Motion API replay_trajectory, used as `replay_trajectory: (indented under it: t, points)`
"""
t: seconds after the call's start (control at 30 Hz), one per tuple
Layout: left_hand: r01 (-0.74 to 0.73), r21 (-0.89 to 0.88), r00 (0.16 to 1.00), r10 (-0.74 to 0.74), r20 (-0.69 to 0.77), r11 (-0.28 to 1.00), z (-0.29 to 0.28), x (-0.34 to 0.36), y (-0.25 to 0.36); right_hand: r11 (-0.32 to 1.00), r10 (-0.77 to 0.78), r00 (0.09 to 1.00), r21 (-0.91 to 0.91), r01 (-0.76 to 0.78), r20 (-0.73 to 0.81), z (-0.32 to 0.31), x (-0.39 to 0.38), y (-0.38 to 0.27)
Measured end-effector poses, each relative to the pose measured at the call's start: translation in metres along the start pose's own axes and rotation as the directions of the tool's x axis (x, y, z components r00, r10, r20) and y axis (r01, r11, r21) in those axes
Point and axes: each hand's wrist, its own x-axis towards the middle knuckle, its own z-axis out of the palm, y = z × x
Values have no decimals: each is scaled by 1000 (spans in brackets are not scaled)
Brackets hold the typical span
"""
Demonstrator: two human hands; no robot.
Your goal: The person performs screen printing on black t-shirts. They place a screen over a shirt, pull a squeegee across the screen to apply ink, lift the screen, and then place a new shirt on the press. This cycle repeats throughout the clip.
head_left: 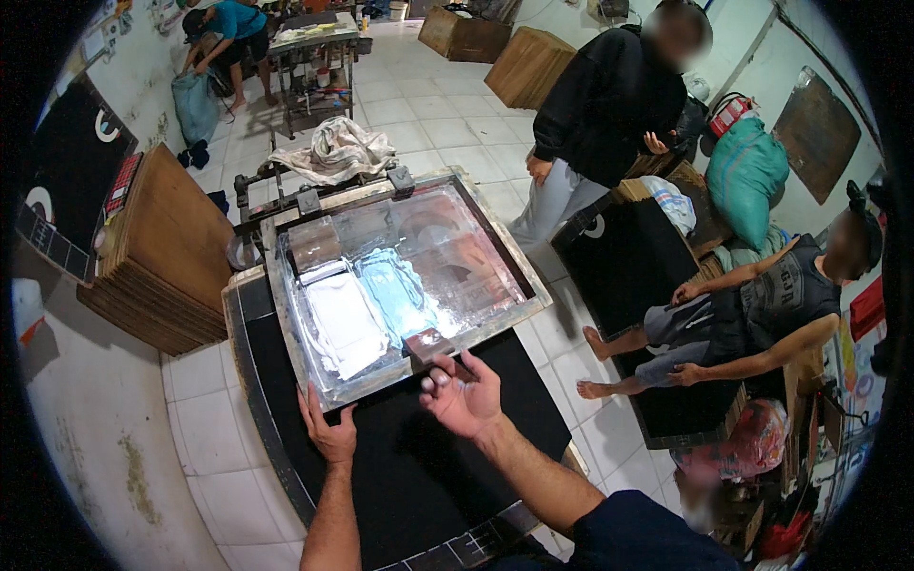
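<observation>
A screen-printing frame (419,379) lies tilted over a black-topped board (476,447). On its mesh spread a white patch of ink (345,319) and a light blue patch of ink (395,290). My left hand (330,436) grips the near left corner of the frame, fingers along its outer side. At the frame's near edge my right hand (465,400) is palm up, its curled fingers round the end of a small brown squeegee (428,344). A second brown squeegee (314,246) rests inside the frame, beyond the white ink.
A crumpled cloth (338,150) hangs over the hinge bar behind the frame. Stacked brown boards (157,257) stand at the left wall. One person (609,114) stands at the far right; another (762,295) sits on black-topped boards (628,266). A third person (233,38) bends over a sack.
</observation>
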Motion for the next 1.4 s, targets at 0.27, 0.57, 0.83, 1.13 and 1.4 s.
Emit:
replay_trajectory:
  t: [0.27, 0.57, 0.83, 1.13, 1.4]
  points:
    - [36, -16, 999, -36, 14, 999, -2, 1, 3, 970, -132, 731, -66, 236, 670, 92, -18, -82]
    - [14, -4, 1000, -14, 3, 1000, -2, 0, -2, 959, -283, 945, 68, 276, 161, 47, -33, -48]
    - [10, -40, 1000, -10, -17, 999, 5, -1, -7, 971, -220, 973, 75, 225, -67, 12, -27, -14]
    - [-8, 2, 1000, 9, -2, 1000, -1, 1, -1, 875, -483, 867, -30, 483, -123, -8, -8, -70]
    - [-14, 28, 1000, 14, 8, 999, -4, 3, 7, -805, -535, 652, -559, -200, 536, -63, -4, -95]
